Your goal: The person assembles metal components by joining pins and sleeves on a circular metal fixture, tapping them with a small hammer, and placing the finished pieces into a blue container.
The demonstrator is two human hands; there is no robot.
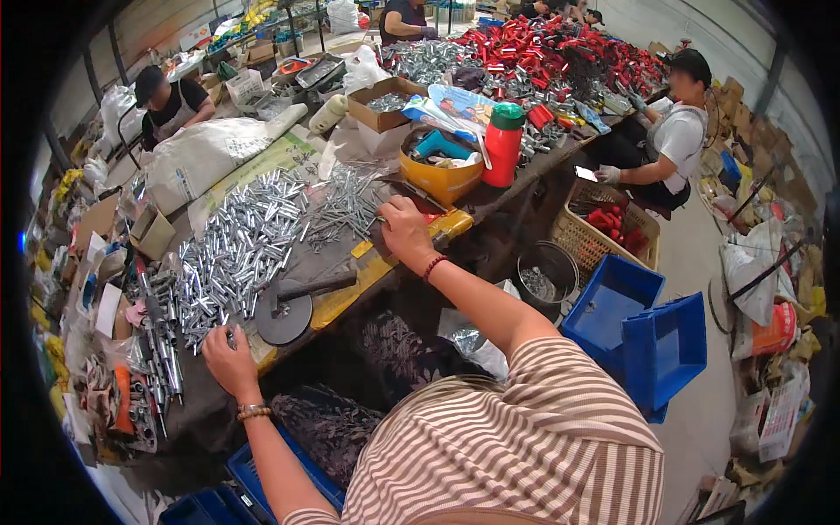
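A heap of short shiny metal tubes [241, 236] covers the left part of the bench. At its near edge is my left hand [229, 359], with fingers bent round what looks like one metal tube. My right hand [407, 232] rests at the bench's front edge, beside a smaller pile of thin metal rods [346, 206]. Its fingers are curled in, and whatever they pinch is too small to make out. Between my hands, a round dark metal disc [283, 317] with a bar-like handle [319, 287] lies at the yellow-taped edge [350, 293].
Beyond my right hand stand a yellow bowl [442, 179] and a red bottle with a green cap [502, 144]. Blue bins [612, 302], a metal bucket [547, 273] and a beige crate [604, 223] stand at right. A co-worker [678, 140] sits there holding a phone [585, 173].
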